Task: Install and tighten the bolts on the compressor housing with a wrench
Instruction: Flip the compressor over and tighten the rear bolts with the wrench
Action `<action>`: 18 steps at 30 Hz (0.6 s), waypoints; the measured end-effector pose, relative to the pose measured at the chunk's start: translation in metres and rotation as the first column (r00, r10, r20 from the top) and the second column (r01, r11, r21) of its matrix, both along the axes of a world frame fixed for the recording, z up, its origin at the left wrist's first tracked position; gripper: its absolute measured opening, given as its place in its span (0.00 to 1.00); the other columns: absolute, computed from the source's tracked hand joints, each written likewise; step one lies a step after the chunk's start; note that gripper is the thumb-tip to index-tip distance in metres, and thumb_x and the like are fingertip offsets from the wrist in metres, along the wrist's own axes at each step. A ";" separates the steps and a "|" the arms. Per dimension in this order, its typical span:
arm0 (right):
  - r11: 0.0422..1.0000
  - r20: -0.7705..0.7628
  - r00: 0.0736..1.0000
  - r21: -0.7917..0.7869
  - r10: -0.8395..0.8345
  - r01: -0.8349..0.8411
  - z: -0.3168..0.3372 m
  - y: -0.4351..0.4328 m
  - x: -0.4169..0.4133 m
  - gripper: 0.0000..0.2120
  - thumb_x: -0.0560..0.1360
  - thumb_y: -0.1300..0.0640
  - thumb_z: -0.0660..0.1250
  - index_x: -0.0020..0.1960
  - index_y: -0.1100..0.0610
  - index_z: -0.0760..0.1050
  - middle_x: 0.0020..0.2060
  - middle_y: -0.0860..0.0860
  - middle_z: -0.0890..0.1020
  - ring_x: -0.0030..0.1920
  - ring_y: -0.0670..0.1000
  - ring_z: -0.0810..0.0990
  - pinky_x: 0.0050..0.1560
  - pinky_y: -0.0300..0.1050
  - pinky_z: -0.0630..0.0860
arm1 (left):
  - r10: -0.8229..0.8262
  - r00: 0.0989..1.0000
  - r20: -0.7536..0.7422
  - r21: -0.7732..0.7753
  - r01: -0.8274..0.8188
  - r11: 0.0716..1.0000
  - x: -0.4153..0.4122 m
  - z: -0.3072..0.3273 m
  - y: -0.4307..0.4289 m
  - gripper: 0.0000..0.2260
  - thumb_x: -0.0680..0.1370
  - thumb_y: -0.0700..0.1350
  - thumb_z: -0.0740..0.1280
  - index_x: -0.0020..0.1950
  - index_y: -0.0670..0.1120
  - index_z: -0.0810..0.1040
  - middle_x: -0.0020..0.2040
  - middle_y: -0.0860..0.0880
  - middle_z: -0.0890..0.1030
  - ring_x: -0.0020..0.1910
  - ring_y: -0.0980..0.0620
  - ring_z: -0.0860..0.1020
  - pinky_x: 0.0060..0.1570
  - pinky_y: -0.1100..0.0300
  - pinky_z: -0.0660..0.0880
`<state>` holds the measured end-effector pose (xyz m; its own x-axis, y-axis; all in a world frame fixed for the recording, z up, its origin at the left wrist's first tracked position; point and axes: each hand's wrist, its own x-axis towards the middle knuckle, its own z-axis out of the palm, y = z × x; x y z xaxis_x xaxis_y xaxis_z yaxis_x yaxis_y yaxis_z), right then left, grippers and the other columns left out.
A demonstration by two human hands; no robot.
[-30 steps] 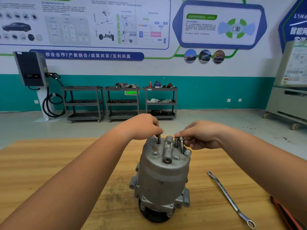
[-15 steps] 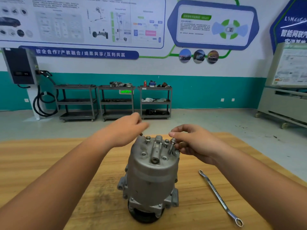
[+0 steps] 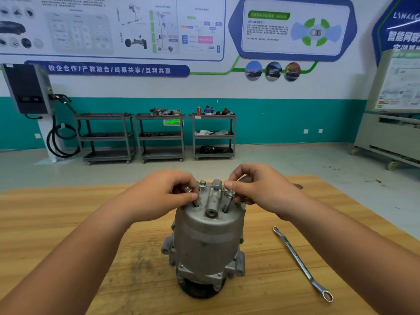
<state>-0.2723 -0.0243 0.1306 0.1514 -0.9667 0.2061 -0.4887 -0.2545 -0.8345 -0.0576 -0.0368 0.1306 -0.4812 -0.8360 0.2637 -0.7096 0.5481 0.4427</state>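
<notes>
The left grip (image 3: 168, 192) is curled and pinches one shiny metal bolt (image 3: 191, 197) at 10 o'clock on top of the round gray compressor housing (image 3: 209, 242). The right grip (image 3: 256, 189) pinches a second bolt (image 3: 228, 201) at 2 o'clock. A third bolt (image 3: 202, 184) stands at 12 o'clock. The housing stands upright on the wooden surface (image 3: 68, 212). One long silver wrench (image 3: 300, 262) lies flat at 4 o'clock, apart from it.

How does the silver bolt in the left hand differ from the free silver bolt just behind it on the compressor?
The left hand pinches the near silver bolt; no hand holds the rear silver bolt. The near bolt leans, with bare shank showing above its hole; the rear bolt stands upright, with little shank showing. Both are hex-headed and sit on top of the grey metal compressor housing.
</notes>
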 end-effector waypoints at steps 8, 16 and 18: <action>0.964 -0.319 0.944 -0.265 -0.077 -0.011 -0.003 0.006 0.008 0.08 0.74 0.50 0.69 0.39 0.47 0.72 0.34 0.43 0.78 0.37 0.43 0.76 0.35 0.36 0.72 | 0.000 0.946 0.325 -0.155 0.053 0.987 -0.010 0.003 -0.004 0.15 0.81 0.52 0.59 0.68 0.61 0.70 0.49 0.60 0.71 0.45 0.62 0.68 0.43 0.69 0.64; 0.933 -0.352 0.929 -0.360 -0.110 -0.026 -0.027 0.011 0.005 0.09 0.77 0.45 0.59 0.40 0.45 0.67 0.42 0.45 0.72 0.46 0.45 0.70 0.44 0.39 0.65 | 0.018 0.998 0.067 -0.289 0.002 0.957 -0.014 -0.024 0.001 0.18 0.81 0.52 0.57 0.72 0.58 0.67 0.47 0.62 0.63 0.49 0.59 0.60 0.46 0.68 0.58; 0.940 -0.140 0.988 -0.341 -0.061 0.010 -0.042 0.013 -0.001 0.07 0.76 0.43 0.57 0.43 0.43 0.70 0.45 0.43 0.73 0.49 0.40 0.71 0.46 0.32 0.66 | -0.013 0.998 -0.057 -0.285 -0.004 0.958 -0.014 -0.033 0.004 0.18 0.81 0.49 0.59 0.71 0.60 0.64 0.48 0.61 0.68 0.48 0.61 0.64 0.48 0.69 0.61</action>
